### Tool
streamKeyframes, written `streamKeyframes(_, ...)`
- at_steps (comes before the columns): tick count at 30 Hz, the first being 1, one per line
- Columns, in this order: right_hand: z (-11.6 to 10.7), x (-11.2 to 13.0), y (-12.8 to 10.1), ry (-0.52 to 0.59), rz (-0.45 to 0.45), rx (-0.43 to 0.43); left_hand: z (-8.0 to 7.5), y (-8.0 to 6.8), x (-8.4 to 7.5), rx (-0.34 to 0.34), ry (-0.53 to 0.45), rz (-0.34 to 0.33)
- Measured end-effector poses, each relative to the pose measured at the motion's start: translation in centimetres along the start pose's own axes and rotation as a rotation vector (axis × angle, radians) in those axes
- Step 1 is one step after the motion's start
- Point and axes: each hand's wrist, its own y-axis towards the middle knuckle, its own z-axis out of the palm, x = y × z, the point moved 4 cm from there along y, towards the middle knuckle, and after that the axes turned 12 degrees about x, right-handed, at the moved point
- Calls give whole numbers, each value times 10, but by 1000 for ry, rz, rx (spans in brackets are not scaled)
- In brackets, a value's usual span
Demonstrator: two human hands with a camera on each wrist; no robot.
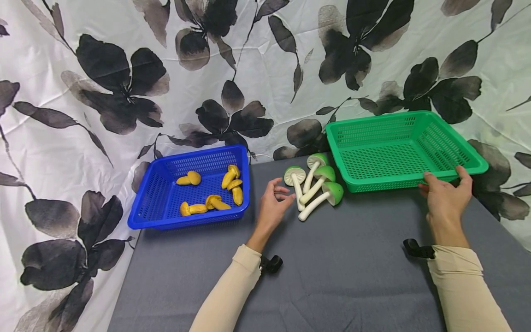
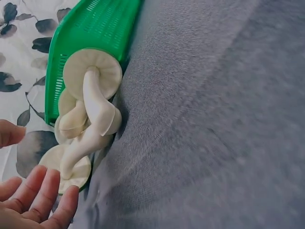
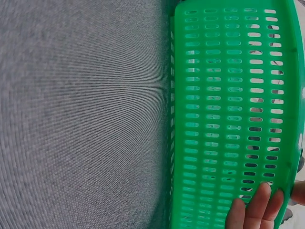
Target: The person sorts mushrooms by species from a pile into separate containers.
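Several toy mushrooms (image 1: pixel 314 186) with green caps and white stems lie in a heap on the grey table, against the left front corner of an empty green basket (image 1: pixel 386 185). My left hand (image 1: pixel 275 197) hovers just left of the heap, fingers relaxed and holding nothing. In the left wrist view the fingertips (image 2: pixel 38 198) are close to the nearest mushroom (image 2: pixel 90 107), with the green basket (image 2: pixel 90 24) behind. My right hand (image 1: pixel 445 196) grips the green basket's front rim near its right corner. The right wrist view shows fingers (image 3: pixel 259 207) lying on the basket wall (image 3: pixel 224 95).
A blue basket (image 1: pixel 186 222) holding several yellow toy mushrooms (image 1: pixel 232 182) stands at the table's back left. A flower-print cloth (image 1: pixel 124 83) hangs behind and at both sides. The grey tabletop (image 1: pixel 332 276) stretches toward me.
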Motion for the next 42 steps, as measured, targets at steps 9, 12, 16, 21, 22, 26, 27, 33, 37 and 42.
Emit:
streamKeyframes(9,-3,-3,1,22,14,1,12,20,10,19,3,-44)
streamKeyframes(12,-5,-5,3,15,21,-6,15,25,12,18,22,-65)
streamKeyframes(16,-6,-6,5,-3,28,-10,19,30,14,12,39,-93)
streamKeyframes(21,-3,-4,3,-1,36,0,22,35,15,0,57,-103)
streamKeyframes(22,-3,-4,3,-2,38,1,23,36,15,-3,63,-108)
streamKeyframes(26,-2,-5,2,-16,40,2,26,37,15,-4,29,-124)
streamKeyframes(27,-2,-5,2,-15,39,4,26,38,15,-4,13,-129)
streamKeyframes(33,-3,-7,3,-3,21,20,28,39,19,0,-85,-148)
streamKeyframes(37,-4,-6,3,-12,21,16,26,39,20,-4,-141,-163)
streamKeyframes(42,-5,-4,3,-26,33,6,22,39,20,-16,-195,-166)
